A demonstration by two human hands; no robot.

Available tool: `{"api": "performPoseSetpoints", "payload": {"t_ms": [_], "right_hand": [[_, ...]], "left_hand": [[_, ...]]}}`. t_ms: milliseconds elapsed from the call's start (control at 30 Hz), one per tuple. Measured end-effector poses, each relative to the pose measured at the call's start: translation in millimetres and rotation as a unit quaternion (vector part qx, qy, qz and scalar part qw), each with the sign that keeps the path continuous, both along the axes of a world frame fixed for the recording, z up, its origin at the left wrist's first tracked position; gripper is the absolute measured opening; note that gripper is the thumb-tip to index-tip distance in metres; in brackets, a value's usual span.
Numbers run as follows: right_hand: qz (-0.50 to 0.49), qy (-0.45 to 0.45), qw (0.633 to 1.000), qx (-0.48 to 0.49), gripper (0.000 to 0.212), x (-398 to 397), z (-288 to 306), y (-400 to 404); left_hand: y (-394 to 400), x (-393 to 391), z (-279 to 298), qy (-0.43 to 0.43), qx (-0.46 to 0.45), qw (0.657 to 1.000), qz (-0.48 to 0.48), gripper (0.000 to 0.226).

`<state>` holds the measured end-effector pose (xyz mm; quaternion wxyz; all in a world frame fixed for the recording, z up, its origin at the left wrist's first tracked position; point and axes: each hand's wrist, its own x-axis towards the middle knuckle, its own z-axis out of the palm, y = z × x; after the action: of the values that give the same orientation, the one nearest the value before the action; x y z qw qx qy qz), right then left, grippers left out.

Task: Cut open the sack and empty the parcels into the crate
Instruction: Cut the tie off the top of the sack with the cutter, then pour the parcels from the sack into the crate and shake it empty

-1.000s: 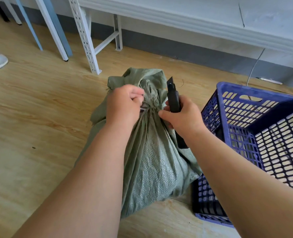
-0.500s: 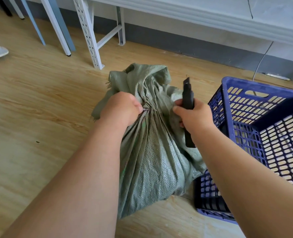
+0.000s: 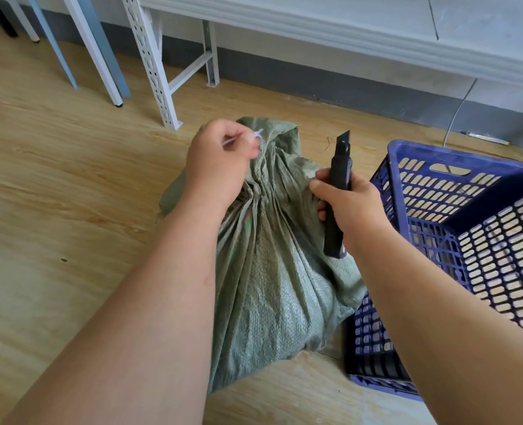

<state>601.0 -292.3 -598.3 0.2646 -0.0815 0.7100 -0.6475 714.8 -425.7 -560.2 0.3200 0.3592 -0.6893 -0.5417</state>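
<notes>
A green woven sack stands on the wooden floor, its neck gathered in pleats. My left hand is at the neck and pinches a thin white tie between its fingers, just above the pleats. My right hand grips a black utility knife upright beside the sack, blade tip pointing up and away. A blue slotted plastic crate stands right of the sack, touching it. No parcels are visible; the sack hides them.
White perforated shelf legs stand behind the sack at the left. Blue and white chair or table legs are further left. A grey skirting and white wall run along the back, with a white cable on the floor.
My left hand has lifted from gripping the sack's neck and now holds a white tie, which has come away from the neck. The right hand with the knife stays beside the sack.
</notes>
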Motion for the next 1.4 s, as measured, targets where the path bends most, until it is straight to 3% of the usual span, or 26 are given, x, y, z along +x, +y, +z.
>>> {"api": "performPoseSetpoints", "payload": {"t_ms": [233,367,467,633,867,933,1067,1133,1233,1400], "right_hand": [[0.058,0.091,0.989,-0.096,0.026,0.4,28.5,-9.5],[0.054,-0.005,0.978,-0.199,0.028,-12.5,48.1,-5.9],[0.024,-0.057,0.973,-0.22,0.012,-29.4,62.3,2.3],[0.001,0.079,0.996,-0.046,0.006,-67.4,75.6,19.8],[0.031,0.19,0.977,0.089,0.011,-123.6,113.2,46.3],[0.017,0.159,0.984,0.078,0.016,-142.6,122.4,57.0],[-0.077,0.017,0.997,0.003,0.018,-190.0,129.2,77.8],[-0.094,-0.023,0.995,0.02,0.015,-208.8,124.8,88.3],[-0.112,-0.049,0.992,0.034,0.012,-236.9,124.7,90.7],[-0.176,-0.038,0.979,-0.095,0.011,-313.8,168.1,65.7]], "left_hand": [[16.4,-14.7,12.5,0.004,-0.042,0.996,-0.079,0.007],[19.3,-21.6,21.8,-0.009,-0.069,0.995,-0.065,0.006],[27.8,-33.5,22.6,-0.054,-0.068,0.992,-0.093,0.008],[33.4,-67.6,45.9,-0.093,-0.161,0.977,-0.11,0.008],[37.9,-142.6,105.0,-0.126,-0.279,0.937,-0.169,0.006],[42.0,-167.4,116.6,-0.12,-0.286,0.936,-0.166,0.004],[52.7,-209.3,133.5,-0.07,-0.314,0.945,-0.06,0.031],[61.6,-227.3,136.1,-0.084,-0.305,0.946,-0.066,0.035],[77.4,-252.7,129.8,-0.12,-0.25,0.952,-0.134,0.032],[94.7,-290.7,124.7,-0.117,-0.207,0.961,-0.141,0.032]]}}
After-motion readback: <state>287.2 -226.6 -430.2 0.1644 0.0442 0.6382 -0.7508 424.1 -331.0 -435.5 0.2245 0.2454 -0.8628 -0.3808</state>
